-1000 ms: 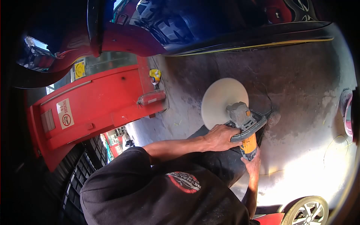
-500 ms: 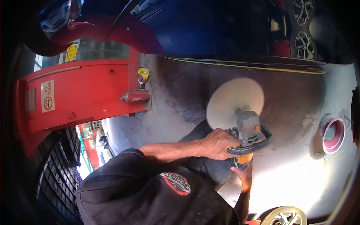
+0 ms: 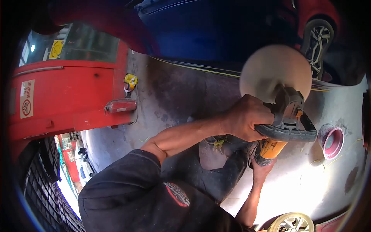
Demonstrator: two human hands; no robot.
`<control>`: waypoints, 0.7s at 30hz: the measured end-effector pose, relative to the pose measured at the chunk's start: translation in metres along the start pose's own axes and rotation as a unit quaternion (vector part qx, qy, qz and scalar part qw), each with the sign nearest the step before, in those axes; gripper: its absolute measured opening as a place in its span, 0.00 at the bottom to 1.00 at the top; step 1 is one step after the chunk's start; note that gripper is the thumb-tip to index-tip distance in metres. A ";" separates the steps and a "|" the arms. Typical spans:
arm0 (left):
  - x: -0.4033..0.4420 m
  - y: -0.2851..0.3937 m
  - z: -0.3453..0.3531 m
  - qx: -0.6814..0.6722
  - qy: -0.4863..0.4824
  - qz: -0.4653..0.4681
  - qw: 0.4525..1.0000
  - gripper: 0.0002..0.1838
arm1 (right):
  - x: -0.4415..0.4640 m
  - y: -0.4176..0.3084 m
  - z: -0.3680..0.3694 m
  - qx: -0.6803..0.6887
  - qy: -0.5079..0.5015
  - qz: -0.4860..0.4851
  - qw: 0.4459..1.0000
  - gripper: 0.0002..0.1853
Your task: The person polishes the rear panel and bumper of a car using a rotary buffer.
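My left hand is closed around the black loop handle of a yellow and grey car polisher. My right hand wraps the lower end of its yellow body. A round, pale buffing pad faces away from me at the head of the tool. It overlaps the lower part of a shiny dark blue car in view; whether the two touch I cannot tell.
On the left stands a red door with a no-smoking sign. A fire extinguisher lies by it, near a yellow object. A pink-rimmed round container sits at right, and a wheel shows at the bottom.
Both hands have carried the polisher up and to the right. Its pad now overlaps the blue car, where before it showed against the floor. The view has shifted too.
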State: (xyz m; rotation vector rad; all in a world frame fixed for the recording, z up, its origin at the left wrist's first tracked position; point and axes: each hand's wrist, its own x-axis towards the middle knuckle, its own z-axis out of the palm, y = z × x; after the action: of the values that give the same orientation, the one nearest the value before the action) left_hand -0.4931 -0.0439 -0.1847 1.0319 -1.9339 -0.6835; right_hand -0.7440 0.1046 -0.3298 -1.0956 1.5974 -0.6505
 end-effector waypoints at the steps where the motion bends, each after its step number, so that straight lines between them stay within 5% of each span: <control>1: -0.007 -0.003 -0.011 -0.005 -0.001 0.007 1.000 0.15 | 0.001 -0.002 0.009 -0.004 0.006 0.002 1.000 0.58; 9: -0.140 -0.044 -0.154 0.026 0.088 0.057 0.994 0.14 | -0.049 -0.024 0.173 -0.030 0.033 -0.046 0.998 0.58; 15: -0.245 -0.071 -0.265 0.093 0.154 0.042 0.983 0.12 | -0.063 -0.049 0.297 -0.035 -0.038 -0.110 0.993 0.56; 21: -0.342 -0.105 -0.352 0.139 0.230 -0.001 0.963 0.10 | -0.050 -0.094 0.390 -0.094 -0.093 -0.253 0.959 0.54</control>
State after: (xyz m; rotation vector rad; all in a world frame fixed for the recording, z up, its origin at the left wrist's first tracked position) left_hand -0.0385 0.1648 -0.2219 1.2386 -1.6418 -0.1462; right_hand -0.3433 0.1531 -0.3489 -1.6831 1.2380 -0.7097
